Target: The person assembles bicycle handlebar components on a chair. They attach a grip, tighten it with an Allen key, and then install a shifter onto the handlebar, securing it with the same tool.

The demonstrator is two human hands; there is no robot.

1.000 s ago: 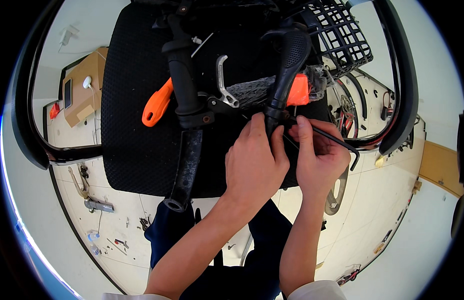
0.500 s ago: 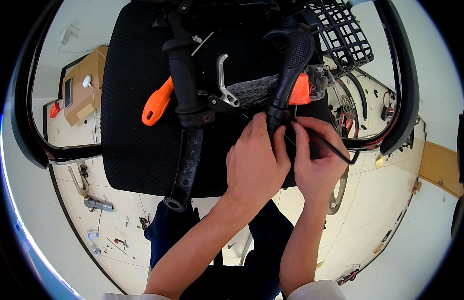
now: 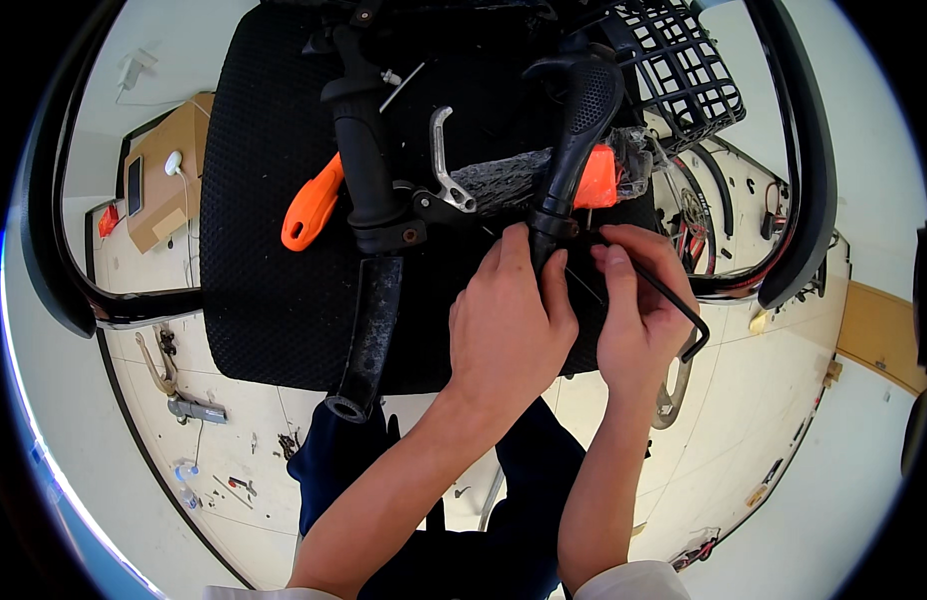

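My left hand [image 3: 509,330] is closed around the lower end of a black handlebar grip [image 3: 590,100] with a flared, textured palm rest. Thumb and fingers pinch it just below its dark clamp collar [image 3: 555,222]. Right beside the collar, my right hand [image 3: 639,315] pinches a black hex key [image 3: 674,297]. Its bent end sticks out past the fingers at the lower right; its other end is hidden by the fingertips. To the left lie another handlebar grip [image 3: 364,150], a silver brake lever [image 3: 442,165] and a black tube [image 3: 374,325].
These parts lie on a black chair seat [image 3: 254,300] with armrests at both sides. An orange handle [image 3: 312,212] and a plastic-wrapped item with an orange part [image 3: 598,178] are on it. A black basket [image 3: 684,75] stands at the far right. Bike parts and a cardboard box [image 3: 169,170] lie beyond.
My right hand has shifted slightly, and the hex key's bent end has swung a little downward. The fingertips sit slightly farther from the collar. My left hand stays on the grip.
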